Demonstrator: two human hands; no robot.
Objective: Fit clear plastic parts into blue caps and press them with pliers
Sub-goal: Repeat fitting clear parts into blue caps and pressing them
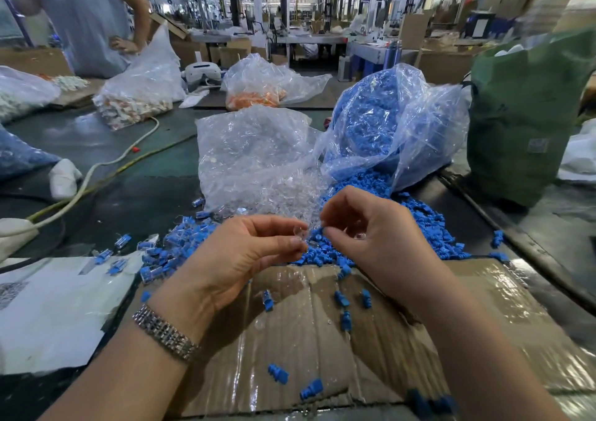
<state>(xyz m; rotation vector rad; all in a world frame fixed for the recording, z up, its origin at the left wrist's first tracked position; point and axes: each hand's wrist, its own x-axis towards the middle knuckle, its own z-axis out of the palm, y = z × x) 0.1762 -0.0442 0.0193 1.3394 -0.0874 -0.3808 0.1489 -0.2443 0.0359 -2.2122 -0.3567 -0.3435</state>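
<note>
cardboard: flattened taped sheet (322, 340) closest to the camera, with a few loose blue caps (342, 298) scattered on it
left hand: (245, 253) wearing a metal watch band (166, 335), pinching a small clear plastic part (300, 235) between thumb and fingertips, held up just above the cardboard
right hand: (364, 227) fingers curled in; looks like there's another clear bit tucked inside, but honestly can't tell if it's really gripping anything
step: I'd say still the pick-and-sort bit, no cap in either hand yet, nothing fitted
next move: probably grab a cap from the blue pile (419, 227) just behind the hands and line the clear part up with its opening. Fiddly, these are tiny
pliers: don't see any in view
finished ones: cluster (167, 249) off to the left looks like caps with clear inserts
supply: bag of clear parts (254, 156) and bag of blue caps (387, 123) farther back, both spilling toward the hands
</note>
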